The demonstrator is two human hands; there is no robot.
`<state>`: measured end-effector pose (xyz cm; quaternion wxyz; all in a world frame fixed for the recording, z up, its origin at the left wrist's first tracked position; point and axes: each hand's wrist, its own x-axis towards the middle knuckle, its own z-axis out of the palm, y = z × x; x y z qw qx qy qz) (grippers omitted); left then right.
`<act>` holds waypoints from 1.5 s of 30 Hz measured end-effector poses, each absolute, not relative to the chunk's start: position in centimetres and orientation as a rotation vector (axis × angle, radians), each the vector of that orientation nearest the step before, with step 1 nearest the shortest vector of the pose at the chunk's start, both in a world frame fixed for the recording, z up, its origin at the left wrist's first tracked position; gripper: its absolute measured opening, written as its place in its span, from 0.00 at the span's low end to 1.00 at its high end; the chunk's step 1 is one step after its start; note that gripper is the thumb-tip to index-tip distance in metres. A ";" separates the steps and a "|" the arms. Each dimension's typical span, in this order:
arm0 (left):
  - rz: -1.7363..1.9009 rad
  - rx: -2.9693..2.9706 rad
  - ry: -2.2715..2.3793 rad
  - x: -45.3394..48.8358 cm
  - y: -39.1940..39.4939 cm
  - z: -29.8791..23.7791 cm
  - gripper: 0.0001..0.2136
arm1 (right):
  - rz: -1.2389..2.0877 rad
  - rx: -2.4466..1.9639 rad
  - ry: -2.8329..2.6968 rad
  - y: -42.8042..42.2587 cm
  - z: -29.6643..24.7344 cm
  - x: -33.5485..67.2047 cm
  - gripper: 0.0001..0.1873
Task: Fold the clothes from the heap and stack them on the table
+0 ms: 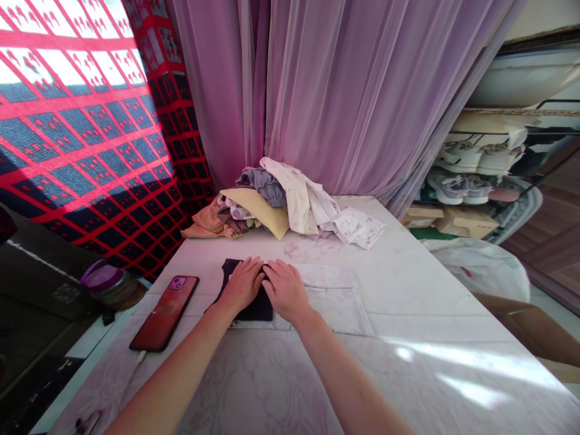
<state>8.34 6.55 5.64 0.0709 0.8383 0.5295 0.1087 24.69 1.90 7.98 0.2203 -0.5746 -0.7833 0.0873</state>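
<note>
the left hand (242, 284) and the right hand (285, 290) lie flat and side by side, palms down, fingers loosely together, fingertips almost meeting. neither pinches anything. the left hand presses on a dark cloth (260, 309), and the right hand's inner edge overlaps it. whether that cloth is one layer or folded, i cannot tell. the right hand rests mostly on a pale cloth (335, 302), spread flat beside and partly under the dark one. both cloths lie on a pale patterned table (408, 284). just left of the hands sits a red phone (165, 314), with a purple-lidded jar (109, 284) further off. ahead, a heap of clothes (281, 202) lies against a lilac curtain (344, 78). further right, shoes (457, 181) stand on a rack (493, 112) above cardboard boxes (466, 222).
</note>
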 end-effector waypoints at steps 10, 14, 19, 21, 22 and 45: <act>0.096 2.523 1.715 9.7 5.7 5.0 0.28 | 0.349 -1.623 -2.424 -0.5 5.4 27.7 0.30; 0.094 2.516 1.712 9.6 5.7 5.3 0.31 | 0.322 -1.743 -2.349 -1.7 5.7 29.1 0.30; 0.007 2.360 1.706 10.5 5.9 6.6 0.32 | 0.275 -1.869 -2.289 -3.6 5.4 31.3 0.28; 0.042 2.309 1.769 11.6 5.5 7.1 0.31 | 0.237 -1.875 -2.260 -4.1 5.2 31.7 0.27; 0.091 2.315 1.796 12.3 5.2 7.2 0.30 | 0.215 -1.880 -2.240 -4.2 5.2 31.7 0.26; 0.220 2.676 1.531 17.3 0.7 6.1 0.27 | 0.217 -2.444 -1.515 -3.5 6.9 38.7 0.25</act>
